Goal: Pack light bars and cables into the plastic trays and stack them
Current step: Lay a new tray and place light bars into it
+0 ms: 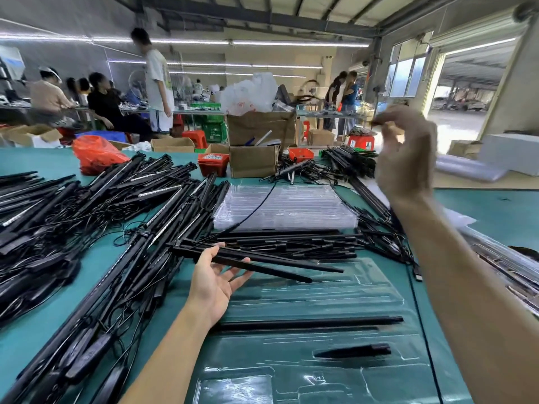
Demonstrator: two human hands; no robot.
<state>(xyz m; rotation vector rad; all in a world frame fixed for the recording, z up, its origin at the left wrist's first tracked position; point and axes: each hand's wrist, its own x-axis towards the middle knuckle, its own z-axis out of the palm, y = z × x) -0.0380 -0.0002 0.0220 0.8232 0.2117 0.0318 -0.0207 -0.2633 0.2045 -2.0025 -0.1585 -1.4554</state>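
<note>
My left hand (215, 282) is palm up over the table, its thumb and fingers holding two black light bars (280, 265) that stick out to the right above a clear plastic tray (335, 282). The tray lies in front of me and holds one long black bar (309, 322) and a short black piece (354, 351). My right hand (405, 154) is raised high and blurred, fingers curled, pinching a small dark piece (377, 121). A stack of clear trays (291, 208) sits behind a pile of loose bars (291, 243).
Heaps of black bars with cables (87, 228) cover the green table on the left. More bars and cables (353, 161) lie at the back right. Cardboard boxes (253, 161), a red bin (213, 164) and a red bag (93, 154) stand along the far edge. People work at tables behind.
</note>
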